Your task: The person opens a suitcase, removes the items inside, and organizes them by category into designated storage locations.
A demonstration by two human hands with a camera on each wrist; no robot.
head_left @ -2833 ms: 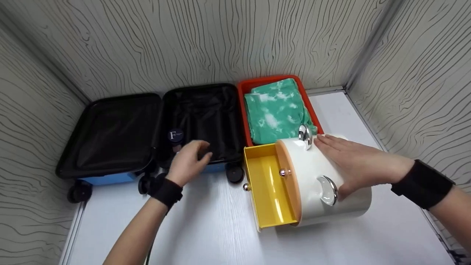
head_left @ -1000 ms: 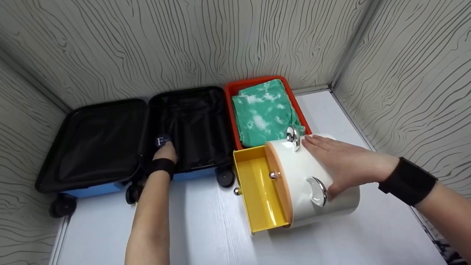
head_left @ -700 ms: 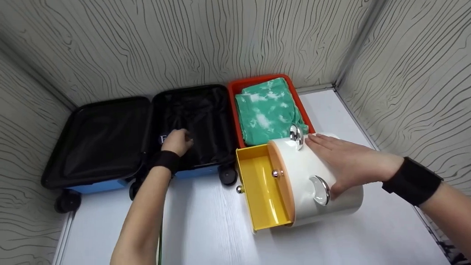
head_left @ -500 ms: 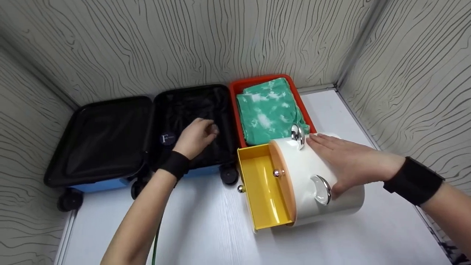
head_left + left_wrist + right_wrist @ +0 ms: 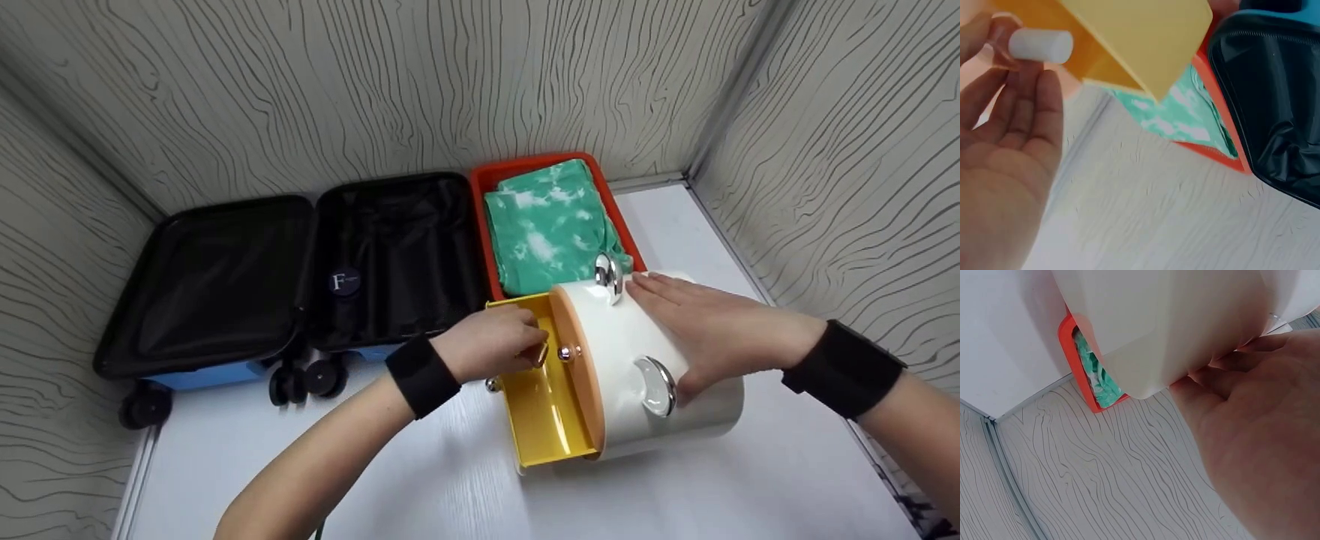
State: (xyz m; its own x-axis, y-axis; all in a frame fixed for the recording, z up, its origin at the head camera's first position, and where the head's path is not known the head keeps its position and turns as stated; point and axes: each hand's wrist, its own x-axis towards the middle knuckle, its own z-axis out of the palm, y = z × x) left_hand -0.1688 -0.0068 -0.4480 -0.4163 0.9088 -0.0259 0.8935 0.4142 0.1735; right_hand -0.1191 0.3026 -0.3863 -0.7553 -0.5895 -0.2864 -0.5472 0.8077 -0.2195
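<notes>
My left hand [image 5: 495, 341] pinches a small clear pinkish item with a white cylindrical end [image 5: 1041, 45] between thumb and fingers. It is over the yellow drawer [image 5: 540, 442], its fingertips inside the drawer's outline in the head view. The drawer stands pulled out of a rounded white case [image 5: 630, 322] with a peach-coloured front edge, silver knobs and crescent-shaped silver trim. Fingers spread, my right hand [image 5: 709, 337] rests on top of the case; the right wrist view shows its fingertips along the white shell.
An open black-lined suitcase [image 5: 405, 247] with blue sides and black wheels lies at the left. In it sits a dark round lid marked F [image 5: 345, 282]. Behind the drawer a red tray [image 5: 480, 184] holds a folded green-and-white cloth [image 5: 547, 232]. Patterned walls enclose the white table [image 5: 420, 465].
My left hand reached into the suitcase beside the lid marked F, then lifted out and moved right, over the drawer. My right hand has stayed on the case.
</notes>
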